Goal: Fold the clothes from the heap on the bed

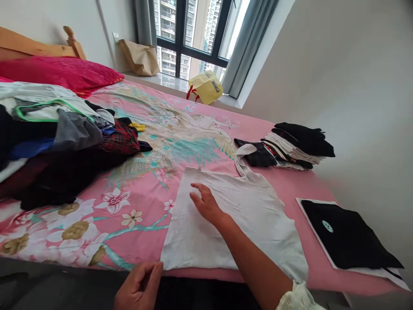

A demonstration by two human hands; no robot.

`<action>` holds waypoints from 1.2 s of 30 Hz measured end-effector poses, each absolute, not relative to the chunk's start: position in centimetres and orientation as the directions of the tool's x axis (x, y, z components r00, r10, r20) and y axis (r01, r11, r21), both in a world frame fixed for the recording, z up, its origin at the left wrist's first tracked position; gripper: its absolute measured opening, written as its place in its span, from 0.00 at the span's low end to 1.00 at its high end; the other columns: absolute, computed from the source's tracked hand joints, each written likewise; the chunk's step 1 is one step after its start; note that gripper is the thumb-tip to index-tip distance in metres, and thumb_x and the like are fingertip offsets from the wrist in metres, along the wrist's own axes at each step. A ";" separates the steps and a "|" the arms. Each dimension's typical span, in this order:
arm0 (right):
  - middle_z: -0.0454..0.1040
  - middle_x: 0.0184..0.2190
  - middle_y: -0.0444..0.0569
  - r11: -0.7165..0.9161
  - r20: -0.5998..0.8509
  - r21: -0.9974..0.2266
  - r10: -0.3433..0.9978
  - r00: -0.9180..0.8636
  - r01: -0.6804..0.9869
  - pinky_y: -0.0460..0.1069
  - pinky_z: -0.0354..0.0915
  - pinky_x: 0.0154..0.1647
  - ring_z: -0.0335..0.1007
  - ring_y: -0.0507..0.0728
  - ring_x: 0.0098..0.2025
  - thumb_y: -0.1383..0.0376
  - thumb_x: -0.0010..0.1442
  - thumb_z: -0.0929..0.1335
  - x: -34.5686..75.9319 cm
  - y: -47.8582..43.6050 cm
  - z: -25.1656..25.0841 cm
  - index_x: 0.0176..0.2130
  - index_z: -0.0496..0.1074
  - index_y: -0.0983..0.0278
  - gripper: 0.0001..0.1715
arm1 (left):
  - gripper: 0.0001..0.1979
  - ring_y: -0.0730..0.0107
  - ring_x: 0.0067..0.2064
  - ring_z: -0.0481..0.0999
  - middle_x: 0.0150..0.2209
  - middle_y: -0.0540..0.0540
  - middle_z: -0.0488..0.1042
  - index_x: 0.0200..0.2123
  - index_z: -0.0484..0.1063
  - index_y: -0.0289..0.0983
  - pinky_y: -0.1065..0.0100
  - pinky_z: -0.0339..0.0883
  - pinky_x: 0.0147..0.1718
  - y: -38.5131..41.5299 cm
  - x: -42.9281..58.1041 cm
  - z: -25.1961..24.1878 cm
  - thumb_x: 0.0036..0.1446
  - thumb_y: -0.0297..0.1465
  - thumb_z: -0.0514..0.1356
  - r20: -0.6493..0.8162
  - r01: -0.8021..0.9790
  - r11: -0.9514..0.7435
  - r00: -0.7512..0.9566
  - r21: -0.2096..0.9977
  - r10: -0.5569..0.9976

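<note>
A light grey-white garment (258, 206) lies spread on the pink floral bedsheet (142, 215), with a narrow strap-like part at its upper right. My right hand (204, 202) is over the upper left of the garment, fingers apart and slightly curled, holding nothing. At the garment's lower left corner, by the bed's front edge, my left hand (142, 282) has its thumb and index finger pinched together near the cloth corner. Whether a bit of cloth is between those fingertips is too small to tell.
Mixed clothes (74, 142) are heaped at the left beside a red pillow (64, 73). A folded stack (293, 146) stands at the back right, and black folded clothing (348, 232) lies at the right. A yellow bag (206, 87) and brown paper bag (142, 58) are by the window.
</note>
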State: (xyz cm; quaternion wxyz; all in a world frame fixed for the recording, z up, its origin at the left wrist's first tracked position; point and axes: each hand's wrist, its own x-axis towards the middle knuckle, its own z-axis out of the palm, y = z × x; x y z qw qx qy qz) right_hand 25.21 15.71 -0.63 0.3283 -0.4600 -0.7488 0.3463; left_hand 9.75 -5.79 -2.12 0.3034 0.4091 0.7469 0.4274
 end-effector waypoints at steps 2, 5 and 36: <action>0.65 0.54 0.51 0.338 0.181 -0.736 0.933 -0.311 0.586 0.59 0.48 0.62 0.55 0.59 0.59 0.56 0.60 0.60 26.6 13.0 -0.1 0.52 0.64 0.60 0.22 | 0.19 0.61 0.37 0.72 0.33 0.46 0.75 0.31 0.73 0.41 0.67 0.66 0.39 -3.4 11.0 -0.1 0.51 0.49 0.54 0.081 0.480 0.128 -0.390 0.868 0.917; 0.57 0.61 0.52 0.254 0.092 -0.653 0.962 -0.258 0.713 0.65 0.42 0.62 0.44 0.62 0.65 0.55 0.62 0.58 28.5 10.7 0.1 0.57 0.59 0.59 0.26 | 0.22 0.60 0.52 0.69 0.49 0.42 0.74 0.44 0.73 0.38 0.61 0.59 0.53 1.1 13.5 1.0 0.58 0.42 0.47 0.250 0.662 -0.136 -0.080 0.737 0.965; 0.73 0.46 0.51 -0.170 -0.011 -0.915 0.916 0.400 0.366 0.56 0.62 0.53 0.67 0.61 0.51 0.67 0.46 0.59 55.0 -12.0 -12.1 0.45 0.67 0.61 0.24 | 0.35 0.58 0.67 0.42 0.67 0.43 0.46 0.64 0.49 0.36 0.49 0.36 0.60 5.0 12.2 -3.5 0.58 0.47 0.41 0.033 0.981 -0.183 0.185 -0.063 0.982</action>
